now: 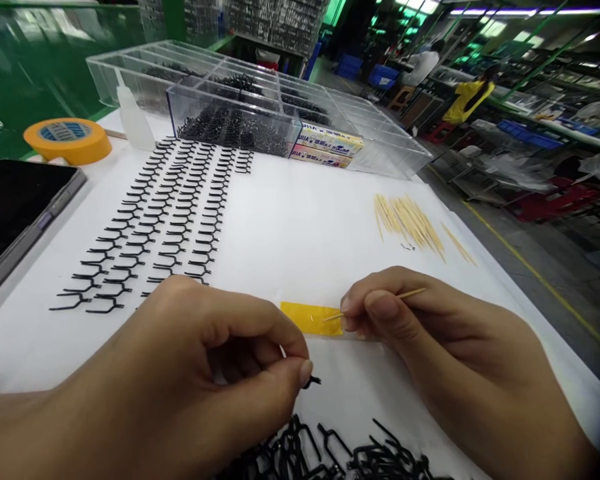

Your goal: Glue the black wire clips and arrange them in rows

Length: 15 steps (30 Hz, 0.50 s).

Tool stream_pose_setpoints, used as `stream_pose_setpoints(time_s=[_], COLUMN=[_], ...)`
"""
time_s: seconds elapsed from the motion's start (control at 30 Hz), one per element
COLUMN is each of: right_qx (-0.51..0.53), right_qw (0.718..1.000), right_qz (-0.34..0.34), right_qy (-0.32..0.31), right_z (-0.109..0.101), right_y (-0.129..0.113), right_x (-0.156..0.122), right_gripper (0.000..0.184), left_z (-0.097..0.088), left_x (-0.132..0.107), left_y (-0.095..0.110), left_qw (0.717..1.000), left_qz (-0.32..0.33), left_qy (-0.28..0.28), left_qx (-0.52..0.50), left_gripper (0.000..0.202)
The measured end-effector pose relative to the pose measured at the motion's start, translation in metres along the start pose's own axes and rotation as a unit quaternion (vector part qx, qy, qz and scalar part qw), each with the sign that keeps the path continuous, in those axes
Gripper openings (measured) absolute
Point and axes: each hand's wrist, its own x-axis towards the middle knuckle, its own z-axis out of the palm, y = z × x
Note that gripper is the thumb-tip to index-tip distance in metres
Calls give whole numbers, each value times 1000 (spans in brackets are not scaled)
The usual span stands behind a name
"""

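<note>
Quickly: white-covered tabletop (290,227) filling most of the view, with a clear acrylic compartment tray (130,63) along the far side, holding black forked pieces and set back from the working area. Off to the left, a black tablet (20,213) and a roll of yellow tape (67,140); a plastic squeeze bottle (133,120) against the tray. Neat rows of black forked pieces (165,220) lying flat, evenly spaced, probably to stop them tangling; a loose heap of black pieces (300,453) at the near edge, within easy reach. Pile of toothpicks (407,220) far right. Short yellow tape strip (310,318) flat between both hands, its position keeping it reachable from either side. Left hand (180,353): left fingers (303,373) pressed together, pinching a small black piece (313,381). Right hand (430,333): right fingers (380,307) pinching a toothpick (410,294), tip over the strip.
</note>
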Motion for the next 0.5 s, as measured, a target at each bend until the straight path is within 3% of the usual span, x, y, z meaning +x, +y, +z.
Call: stream_pose_setpoints(time_s=[0.23, 0.5], right_qx=[-15, -24], right_qw=[1000, 1000], right_qz=[-13, -5], right_qy=[0, -8], right_z=[1, 0], right_y=[0, 1], right_x=[-1, 0], right_gripper=[23, 23], left_z=[1, -1], left_x=[-2, -1], left_y=[8, 11], left_qw=[999, 999], left_qz=[-19, -45], left_qy=[13, -2], left_qx=[42, 24], left_gripper=[12, 13])
